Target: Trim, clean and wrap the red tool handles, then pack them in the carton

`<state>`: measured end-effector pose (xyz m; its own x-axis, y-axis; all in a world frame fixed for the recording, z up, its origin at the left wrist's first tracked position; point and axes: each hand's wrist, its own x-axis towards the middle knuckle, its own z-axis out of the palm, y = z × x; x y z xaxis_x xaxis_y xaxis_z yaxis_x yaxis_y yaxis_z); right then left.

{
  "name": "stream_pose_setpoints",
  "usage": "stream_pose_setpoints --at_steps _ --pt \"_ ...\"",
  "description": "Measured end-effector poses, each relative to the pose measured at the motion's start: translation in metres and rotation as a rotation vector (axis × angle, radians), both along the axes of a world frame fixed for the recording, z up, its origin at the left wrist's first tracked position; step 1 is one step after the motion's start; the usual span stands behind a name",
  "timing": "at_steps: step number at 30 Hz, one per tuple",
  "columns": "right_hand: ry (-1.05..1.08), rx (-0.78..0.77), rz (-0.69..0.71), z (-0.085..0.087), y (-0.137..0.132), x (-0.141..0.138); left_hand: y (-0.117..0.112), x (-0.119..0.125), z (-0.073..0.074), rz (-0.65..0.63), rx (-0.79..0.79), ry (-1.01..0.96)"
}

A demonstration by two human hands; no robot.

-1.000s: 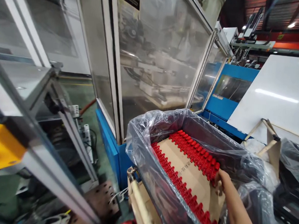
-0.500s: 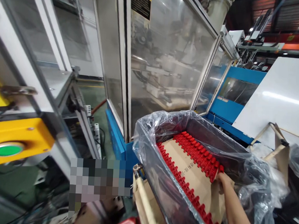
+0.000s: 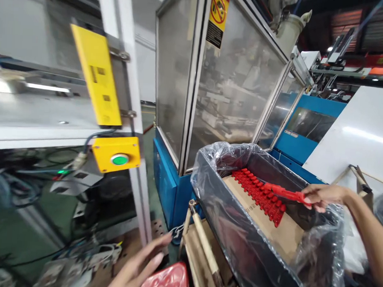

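Note:
My right hand [image 3: 320,197] is closed around one end of a long, slim red plastic part [image 3: 282,192], held above a lined bin. Beneath it, a row of matching red parts [image 3: 258,192] lies side by side on a cardboard sheet [image 3: 289,240]. Clear plastic film [image 3: 206,161] lines the dark bin [image 3: 237,244] and hangs over its rim. My left hand [image 3: 143,261] is low in the view, fingers stretched out with nothing visible in them, just above a shiny red lumpy surface [image 3: 168,281] whose kind I cannot make out.
A yellow box with a green button [image 3: 119,159] is fixed to a white post beside a workbench [image 3: 35,109]. Behind the bin stands a machine enclosure [image 3: 233,90] with clear panels. Pale rods [image 3: 205,242] form a frame by the bin. Cables lie at lower left.
My right hand has lifted from the end of the row and now holds a red part above the bin. My left hand has come into view. The view has swung left.

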<state>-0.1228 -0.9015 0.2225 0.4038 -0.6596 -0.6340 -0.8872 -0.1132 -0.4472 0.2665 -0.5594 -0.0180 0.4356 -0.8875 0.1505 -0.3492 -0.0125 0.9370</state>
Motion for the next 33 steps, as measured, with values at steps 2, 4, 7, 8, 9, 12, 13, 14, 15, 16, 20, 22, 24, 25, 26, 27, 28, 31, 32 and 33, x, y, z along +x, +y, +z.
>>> stream_pose_setpoints --at_steps 2,4,7,8,9,12,13,14,15,16,20,22,24,25,26,27,28,31,32,33 --pt "-0.117 0.066 0.168 0.026 0.039 0.018 -0.006 -0.001 0.044 -0.048 -0.112 -0.144" --pt "-0.187 0.144 0.361 0.04 0.078 0.05 -0.009 -0.006 0.096 -0.112 -0.253 -0.299" --pt "-0.152 0.277 0.619 0.04 0.133 0.119 -0.004 -0.01 0.153 -0.227 -0.307 -0.462" --pt "-0.125 0.322 0.689 0.038 0.149 0.145 0.001 -0.008 0.162 -0.293 -0.277 -0.466" --pt "-0.101 0.366 0.744 0.034 0.165 0.169 0.009 -0.006 0.164 -0.369 -0.245 -0.446" --pt "-0.072 0.422 0.835 0.028 0.207 0.23 0.045 0.007 0.145 -0.529 -0.144 -0.213" --pt "-0.083 0.397 0.843 0.027 0.22 0.243 0.059 0.011 0.133 -0.54 -0.113 -0.069" --pt "-0.119 0.339 0.844 0.026 0.233 0.252 0.072 0.015 0.119 -0.534 -0.095 0.102" --pt "-0.183 0.248 0.838 0.024 0.245 0.258 0.085 0.019 0.106 -0.498 -0.087 0.301" --pt "-0.271 0.131 0.824 0.02 0.256 0.26 0.096 0.022 0.093 -0.443 -0.106 0.484" --pt "-0.71 -0.371 0.684 -0.025 0.299 0.259 0.129 0.038 0.064 -0.183 -0.316 0.82" --pt "-0.848 -0.496 0.59 -0.063 0.32 0.263 0.142 0.048 0.061 -0.125 -0.379 0.83" --pt "-0.93 -0.552 0.496 -0.106 0.345 0.276 0.155 0.057 0.063 -0.091 -0.436 0.807" --pt "-0.978 -0.558 0.448 -0.125 0.359 0.285 0.161 0.06 0.063 -0.072 -0.468 0.791" --pt "-1.024 -0.56 0.375 -0.144 0.373 0.295 0.166 0.064 0.064 -0.05 -0.504 0.778" --pt "-1.065 -0.554 0.313 -0.159 0.387 0.305 0.171 0.066 0.064 -0.026 -0.54 0.769" --pt "-1.101 -0.538 0.269 -0.172 0.401 0.315 0.175 0.068 0.064 -0.005 -0.575 0.768" --pt "-1.158 -0.482 0.229 -0.196 0.433 0.339 0.183 0.072 0.061 0.026 -0.661 0.82" --pt "-1.166 -0.475 0.239 -0.2 0.44 0.345 0.185 0.072 0.06 0.026 -0.681 0.851" --pt "-1.17 -0.479 0.251 -0.203 0.446 0.349 0.186 0.073 0.06 0.024 -0.7 0.884"
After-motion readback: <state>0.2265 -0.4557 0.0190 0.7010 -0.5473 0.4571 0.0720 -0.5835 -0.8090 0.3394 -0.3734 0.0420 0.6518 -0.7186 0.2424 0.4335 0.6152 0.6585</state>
